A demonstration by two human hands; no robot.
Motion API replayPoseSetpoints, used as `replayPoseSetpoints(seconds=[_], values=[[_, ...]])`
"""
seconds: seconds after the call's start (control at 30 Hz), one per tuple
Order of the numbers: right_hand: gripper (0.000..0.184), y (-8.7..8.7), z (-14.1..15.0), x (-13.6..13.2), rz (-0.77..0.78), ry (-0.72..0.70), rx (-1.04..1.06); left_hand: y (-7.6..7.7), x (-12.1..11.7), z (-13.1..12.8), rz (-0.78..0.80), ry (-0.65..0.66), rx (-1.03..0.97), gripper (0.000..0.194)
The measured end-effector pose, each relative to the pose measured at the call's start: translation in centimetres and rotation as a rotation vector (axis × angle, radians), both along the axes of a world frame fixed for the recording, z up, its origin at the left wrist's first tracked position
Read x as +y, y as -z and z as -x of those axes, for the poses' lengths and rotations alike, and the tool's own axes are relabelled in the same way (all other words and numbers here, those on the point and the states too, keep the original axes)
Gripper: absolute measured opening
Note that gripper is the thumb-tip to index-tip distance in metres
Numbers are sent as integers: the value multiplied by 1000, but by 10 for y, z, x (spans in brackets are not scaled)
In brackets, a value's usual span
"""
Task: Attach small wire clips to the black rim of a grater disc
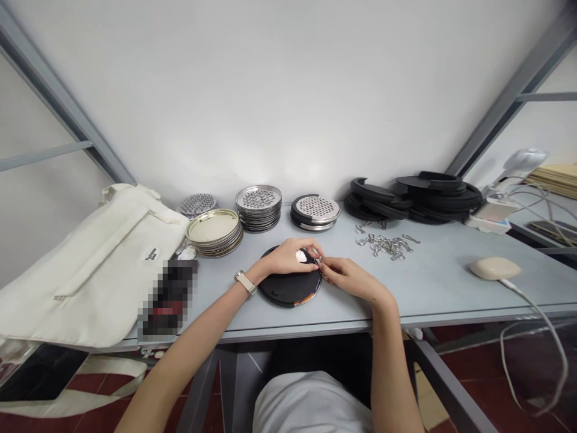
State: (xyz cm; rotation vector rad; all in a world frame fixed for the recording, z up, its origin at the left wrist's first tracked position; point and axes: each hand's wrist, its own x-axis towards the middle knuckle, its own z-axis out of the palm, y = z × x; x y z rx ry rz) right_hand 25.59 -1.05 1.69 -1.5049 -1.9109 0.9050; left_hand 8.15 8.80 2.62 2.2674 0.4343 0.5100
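A black round disc with a shiny metal rim lies on the table in front of me. My left hand rests over its far part, thumb and fingers closed at the right edge. Something white shows on or under the left fingers. My right hand meets the left at that same edge, its fingertips pinched on a small shiny metal piece, mostly hidden. Behind the disc sits a perforated metal grater disc partly edged in black. Loose metal wire clips lie in a pile to the right.
Grater discs and gold-toned metal lids stand stacked at back left. Black plastic rings are piled at back right. A cream bag covers the left end. A corded pale device lies at right. The table's front edge is close.
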Motion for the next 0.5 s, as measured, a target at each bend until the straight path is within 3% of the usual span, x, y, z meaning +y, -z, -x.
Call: replayPoseSetpoints(seconds=[0.5], values=[[32,2,0,1,11,9,-15,-3,-1,0,-15,58,-35,25]])
